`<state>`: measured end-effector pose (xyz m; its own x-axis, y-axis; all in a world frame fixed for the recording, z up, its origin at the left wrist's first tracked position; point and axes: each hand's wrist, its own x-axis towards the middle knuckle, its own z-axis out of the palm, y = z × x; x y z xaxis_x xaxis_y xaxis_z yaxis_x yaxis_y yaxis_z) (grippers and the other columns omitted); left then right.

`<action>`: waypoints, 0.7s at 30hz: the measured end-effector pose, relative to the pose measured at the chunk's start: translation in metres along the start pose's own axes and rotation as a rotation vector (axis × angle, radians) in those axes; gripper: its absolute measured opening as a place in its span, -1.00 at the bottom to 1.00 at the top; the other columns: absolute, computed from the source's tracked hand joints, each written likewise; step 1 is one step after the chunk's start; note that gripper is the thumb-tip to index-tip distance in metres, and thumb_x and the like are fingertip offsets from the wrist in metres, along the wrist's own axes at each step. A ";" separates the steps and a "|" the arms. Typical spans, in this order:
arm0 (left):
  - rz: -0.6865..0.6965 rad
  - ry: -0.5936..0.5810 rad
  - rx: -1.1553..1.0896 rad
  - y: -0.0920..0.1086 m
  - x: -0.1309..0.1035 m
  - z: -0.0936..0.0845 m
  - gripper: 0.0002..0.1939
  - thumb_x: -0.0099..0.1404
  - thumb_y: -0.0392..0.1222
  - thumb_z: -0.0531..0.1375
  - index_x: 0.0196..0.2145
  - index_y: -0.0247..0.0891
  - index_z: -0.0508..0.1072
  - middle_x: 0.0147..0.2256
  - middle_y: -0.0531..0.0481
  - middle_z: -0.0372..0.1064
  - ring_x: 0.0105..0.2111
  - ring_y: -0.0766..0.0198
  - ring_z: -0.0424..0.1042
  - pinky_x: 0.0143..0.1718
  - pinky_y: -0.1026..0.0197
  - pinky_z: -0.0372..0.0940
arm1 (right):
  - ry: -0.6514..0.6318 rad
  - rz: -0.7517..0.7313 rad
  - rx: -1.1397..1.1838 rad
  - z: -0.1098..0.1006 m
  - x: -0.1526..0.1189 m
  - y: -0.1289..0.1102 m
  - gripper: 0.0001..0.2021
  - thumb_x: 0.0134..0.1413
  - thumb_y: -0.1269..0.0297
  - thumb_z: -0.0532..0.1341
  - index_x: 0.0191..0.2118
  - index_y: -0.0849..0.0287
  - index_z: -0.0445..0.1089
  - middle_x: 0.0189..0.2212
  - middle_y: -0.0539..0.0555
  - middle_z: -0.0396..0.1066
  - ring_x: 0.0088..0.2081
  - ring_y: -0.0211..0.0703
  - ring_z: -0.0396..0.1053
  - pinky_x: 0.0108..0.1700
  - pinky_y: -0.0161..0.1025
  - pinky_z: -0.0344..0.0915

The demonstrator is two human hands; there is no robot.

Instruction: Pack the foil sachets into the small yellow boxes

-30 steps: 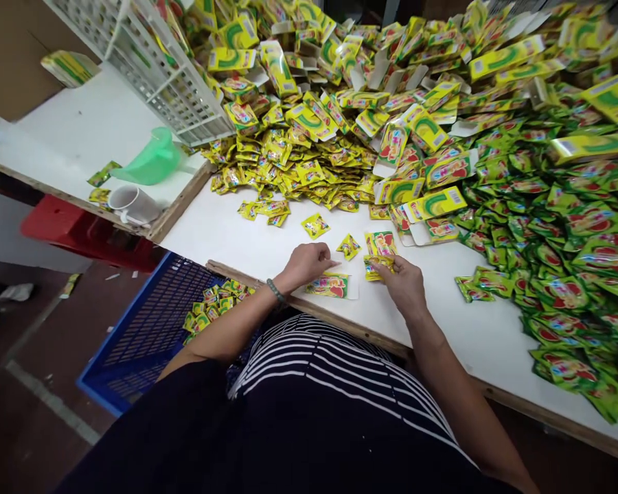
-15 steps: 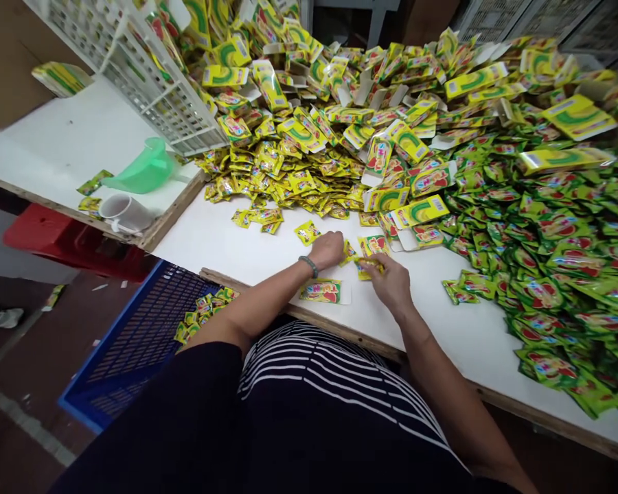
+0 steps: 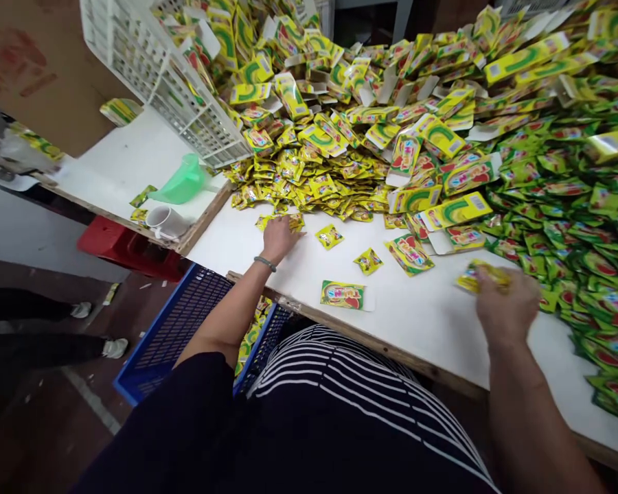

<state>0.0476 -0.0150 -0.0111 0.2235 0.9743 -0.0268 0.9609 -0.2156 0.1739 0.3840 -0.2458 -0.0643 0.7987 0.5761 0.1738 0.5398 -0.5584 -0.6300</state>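
Observation:
My left hand (image 3: 279, 240) rests over a few yellow packets (image 3: 294, 221) at the near edge of the yellow packet pile (image 3: 309, 182); its fingers are partly hidden. Over at the right, my right hand (image 3: 507, 298), blurred, is closed on yellow packets (image 3: 471, 276) beside the green packet pile (image 3: 597, 261). Between the hands lie two single yellow packets (image 3: 329, 236) and a green and yellow packet (image 3: 410, 254). Nearer me, a flat box (image 3: 342, 295) with an open white flap lies by the table's front edge.
Many small boxes (image 3: 432, 134) are heaped at the back. On the left are a white crate (image 3: 169, 82), a green scoop (image 3: 184, 182) and a white mug (image 3: 167, 222). A blue basket (image 3: 178, 329) stands below the table edge (image 3: 422, 367). A person's legs (image 3: 46, 336) show far left.
My left hand has moved left to the packets by the yellow pile. My right hand has moved right with yellow packets, leaving one yellow packet on the table. The view has shifted left.

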 end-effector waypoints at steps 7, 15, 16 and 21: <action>0.061 -0.044 -0.091 0.016 -0.043 0.015 -0.43 0.25 0.01 0.20 0.13 -0.32 0.28 -0.02 -0.27 0.36 0.00 -0.03 0.31 -0.02 0.07 0.22 | -0.307 -0.186 0.033 0.005 -0.020 0.011 -0.65 -0.03 0.02 0.11 -0.28 0.18 0.43 -0.10 0.37 0.44 0.10 0.29 0.28 0.16 0.18 0.16; 0.528 -0.464 -0.087 0.058 -0.095 0.005 -0.58 0.07 0.04 0.31 -0.22 -0.31 0.44 -0.19 -0.20 0.38 -0.17 0.04 0.34 -0.17 0.13 0.22 | -0.504 0.005 0.225 -0.011 -0.023 -0.038 -0.67 0.00 -0.04 0.17 -0.25 0.10 0.42 -0.39 0.07 0.48 -0.35 -0.05 0.41 -0.31 -0.14 0.32; 0.494 -0.509 -0.099 0.060 -0.095 0.004 -0.60 0.06 0.02 0.31 -0.23 -0.31 0.43 -0.23 -0.17 0.39 -0.21 0.06 0.35 -0.23 0.16 0.21 | -0.468 0.012 0.197 -0.016 -0.018 -0.036 -0.68 -0.01 -0.03 0.18 -0.28 0.11 0.42 -0.44 0.05 0.46 -0.39 -0.08 0.39 -0.35 -0.17 0.29; 0.255 -0.547 -0.387 0.062 -0.086 0.006 -0.55 0.01 0.06 0.32 -0.20 -0.25 0.41 -0.39 0.00 0.41 -0.42 0.21 0.32 -0.42 0.25 0.08 | -0.568 0.005 0.231 -0.018 -0.011 -0.037 -0.68 -0.04 -0.04 0.21 -0.34 0.13 0.43 -0.54 0.01 0.43 -0.51 -0.15 0.33 -0.46 -0.24 0.19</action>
<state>0.0891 -0.1124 -0.0040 0.5806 0.7031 -0.4104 0.7634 -0.2949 0.5747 0.3603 -0.2423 -0.0296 0.5001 0.8375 -0.2202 0.4139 -0.4546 -0.7887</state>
